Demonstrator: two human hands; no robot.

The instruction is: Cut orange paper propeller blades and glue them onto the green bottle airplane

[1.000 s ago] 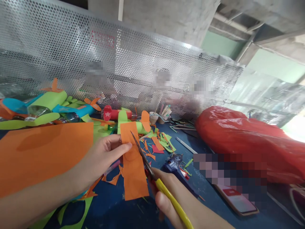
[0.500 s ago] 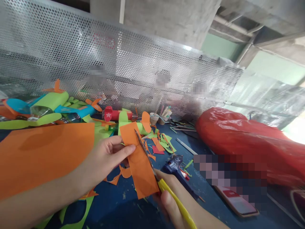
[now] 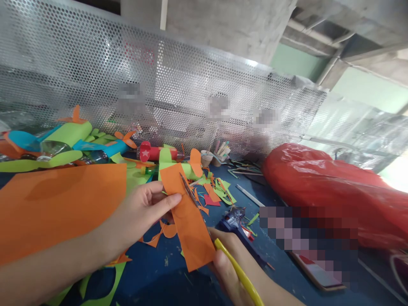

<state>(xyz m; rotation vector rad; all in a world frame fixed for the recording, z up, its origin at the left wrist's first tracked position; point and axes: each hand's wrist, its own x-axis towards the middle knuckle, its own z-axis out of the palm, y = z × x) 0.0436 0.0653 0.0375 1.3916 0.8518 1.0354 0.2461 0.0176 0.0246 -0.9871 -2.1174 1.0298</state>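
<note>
My left hand [image 3: 156, 202] pinches a strip of orange paper [image 3: 188, 225] near its upper left edge, thumb on top and fingers behind. Yellow-handled scissors [image 3: 237, 270] are gripped in my right hand [image 3: 228, 259], at the strip's lower right. Their dark blades lie along the strip's right edge, tips near its top; some of the blade length is hidden by the paper. A larger orange sheet [image 3: 63, 204] lies to the left, beyond my left forearm. Orange and green paper scraps [image 3: 212, 193] are scattered past the strip.
Paper-covered bottle models [image 3: 108, 148] crowd the back left. Small cups of sticks [image 3: 219, 155] stand at the back. A blue glue gun [image 3: 237, 225] lies right of my hands, with a phone [image 3: 318, 270] farther right. A red plastic bag [image 3: 318, 191] fills the right side, before a perforated metal screen [image 3: 185, 93].
The scissors' blades have come closer together along the strip's right side. The strip's lower end has shifted slightly down and right. My left hand stays in place.
</note>
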